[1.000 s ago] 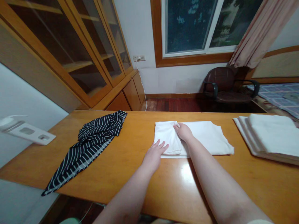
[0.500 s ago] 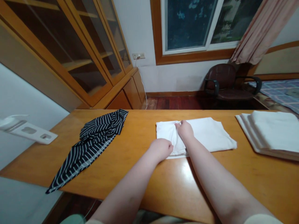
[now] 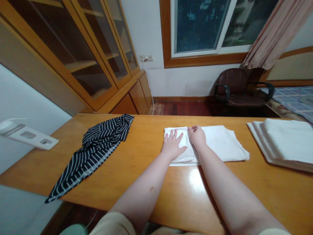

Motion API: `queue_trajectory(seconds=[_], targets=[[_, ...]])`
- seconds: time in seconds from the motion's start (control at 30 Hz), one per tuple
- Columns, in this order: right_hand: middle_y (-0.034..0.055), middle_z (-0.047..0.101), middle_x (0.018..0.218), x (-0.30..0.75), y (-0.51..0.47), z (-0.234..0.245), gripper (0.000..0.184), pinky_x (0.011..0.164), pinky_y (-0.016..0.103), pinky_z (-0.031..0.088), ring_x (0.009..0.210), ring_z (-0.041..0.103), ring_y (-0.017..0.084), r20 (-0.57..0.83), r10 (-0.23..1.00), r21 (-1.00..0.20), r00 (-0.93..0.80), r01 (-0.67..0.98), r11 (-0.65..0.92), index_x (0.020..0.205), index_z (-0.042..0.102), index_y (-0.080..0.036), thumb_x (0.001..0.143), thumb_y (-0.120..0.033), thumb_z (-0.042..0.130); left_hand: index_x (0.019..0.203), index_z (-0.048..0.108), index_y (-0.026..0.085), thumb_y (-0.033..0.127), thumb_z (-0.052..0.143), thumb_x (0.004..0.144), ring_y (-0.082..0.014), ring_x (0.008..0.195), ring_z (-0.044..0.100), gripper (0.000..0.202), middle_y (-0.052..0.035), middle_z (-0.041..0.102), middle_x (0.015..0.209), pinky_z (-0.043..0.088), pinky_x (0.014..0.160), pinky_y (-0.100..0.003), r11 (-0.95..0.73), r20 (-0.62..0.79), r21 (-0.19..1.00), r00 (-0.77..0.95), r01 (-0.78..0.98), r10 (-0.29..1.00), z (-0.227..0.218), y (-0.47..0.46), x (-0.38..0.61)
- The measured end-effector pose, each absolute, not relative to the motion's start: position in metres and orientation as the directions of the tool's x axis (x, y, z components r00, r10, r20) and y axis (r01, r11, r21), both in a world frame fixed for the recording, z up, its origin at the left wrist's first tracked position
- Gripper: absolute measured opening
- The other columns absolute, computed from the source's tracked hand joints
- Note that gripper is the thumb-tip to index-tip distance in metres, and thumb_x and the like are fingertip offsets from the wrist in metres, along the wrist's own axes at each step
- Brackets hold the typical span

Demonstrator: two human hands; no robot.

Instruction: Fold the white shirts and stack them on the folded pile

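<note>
A white folded cloth, perhaps a garment, lies lengthwise on the wooden table in front of me. Its left end is doubled over into a smaller flap. My left hand rests flat on that flap with fingers spread. At the flap's far right corner, my right hand has its fingertips pinched together on the fabric edge. Left of both hands, a black-and-white striped garment lies crumpled, its pointed end reaching the table's near edge. To the right sits a stack of folded white cloths.
The wooden table spans the view. A white plastic stand-like object juts in at its left edge. Beyond are a glass-door cabinet, a window, and a brown armchair. Part of a green stool shows below.
My left hand has gone from a closed grip at the cloth's near edge to lying flat on the flap. My right hand stays at the far edge, slightly shifted right. The flap looks smoother.
</note>
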State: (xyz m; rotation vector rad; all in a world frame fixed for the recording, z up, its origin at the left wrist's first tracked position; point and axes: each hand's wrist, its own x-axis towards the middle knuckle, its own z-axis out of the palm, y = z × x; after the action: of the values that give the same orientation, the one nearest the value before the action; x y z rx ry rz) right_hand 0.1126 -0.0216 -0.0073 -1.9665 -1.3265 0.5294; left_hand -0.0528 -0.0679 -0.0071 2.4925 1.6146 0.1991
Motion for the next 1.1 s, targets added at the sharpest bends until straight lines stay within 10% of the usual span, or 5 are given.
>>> queue_trajectory(seconds=[0.13, 0.3, 0.53, 0.7, 1.1], targets=[[0.0121, 0.067, 0.088, 0.110, -0.030, 0.000, 0.038, 0.074, 0.035, 0.045, 0.081, 0.062, 0.023, 0.138, 0.911, -0.770, 0.388, 0.620, -0.147, 0.100, 0.060, -0.014, 0.085, -0.045, 0.046, 0.148, 0.022, 0.028, 0.074, 0.039, 0.077, -0.0291, 0.143, 0.003, 0.086, -0.0090, 0.009, 0.157, 0.005, 0.114, -0.050, -0.388, -0.008, 0.227, 0.400, 0.894, 0.917, -0.008, -0.065, -0.051], [0.0170, 0.059, 0.118, 0.079, -0.053, 0.016, 0.040, 0.097, 0.041, 0.039, 0.111, 0.053, 0.025, 0.512, 0.859, -0.622, 0.033, 0.703, 0.344, 0.114, 0.056, -0.013, 0.088, -0.041, 0.043, 0.148, 0.021, 0.028, 0.065, 0.046, 0.079, -0.0305, 0.142, 0.010, 0.082, -0.0072, 0.015, 0.156, 0.011, 0.114, -0.050, -0.423, -0.026, 0.234, 0.441, 0.875, 0.897, -0.008, -0.059, -0.050], [0.0222, 0.037, 0.144, 0.058, -0.065, -0.011, 0.058, 0.110, 0.044, 0.025, 0.136, 0.030, 0.026, 0.216, 0.955, -0.530, -0.205, 0.797, 0.291, 0.137, 0.039, -0.003, 0.094, -0.041, 0.032, 0.142, 0.037, 0.019, 0.024, 0.028, 0.094, -0.0144, 0.137, 0.029, 0.049, -0.0032, 0.040, 0.146, 0.020, 0.114, -0.031, -0.393, 0.090, 0.312, 0.385, 0.865, 0.919, -0.012, -0.052, -0.063], [0.0198, 0.024, 0.151, 0.074, -0.073, -0.011, 0.060, 0.112, 0.043, 0.018, 0.141, 0.018, 0.025, 0.074, 0.978, -0.353, -0.198, 0.912, 0.211, 0.143, 0.030, -0.001, 0.095, -0.036, 0.027, 0.146, 0.028, 0.023, 0.032, 0.029, 0.093, -0.0242, 0.142, 0.014, 0.054, -0.0045, 0.023, 0.154, 0.016, 0.113, -0.050, -0.300, 0.084, 0.299, 0.288, 0.906, 0.954, -0.015, -0.048, -0.069], [0.0195, 0.024, 0.150, 0.105, -0.110, -0.014, 0.071, 0.113, 0.045, 0.015, 0.140, 0.020, 0.027, 0.005, 0.983, -0.192, -0.183, 0.965, 0.181, 0.145, 0.028, -0.002, 0.092, -0.049, 0.031, 0.146, 0.027, 0.018, 0.039, 0.022, 0.095, -0.0277, 0.141, 0.017, 0.056, -0.0091, 0.026, 0.153, 0.011, 0.112, -0.057, -0.137, 0.014, 0.292, 0.139, 0.947, 0.990, -0.010, -0.015, -0.085]])
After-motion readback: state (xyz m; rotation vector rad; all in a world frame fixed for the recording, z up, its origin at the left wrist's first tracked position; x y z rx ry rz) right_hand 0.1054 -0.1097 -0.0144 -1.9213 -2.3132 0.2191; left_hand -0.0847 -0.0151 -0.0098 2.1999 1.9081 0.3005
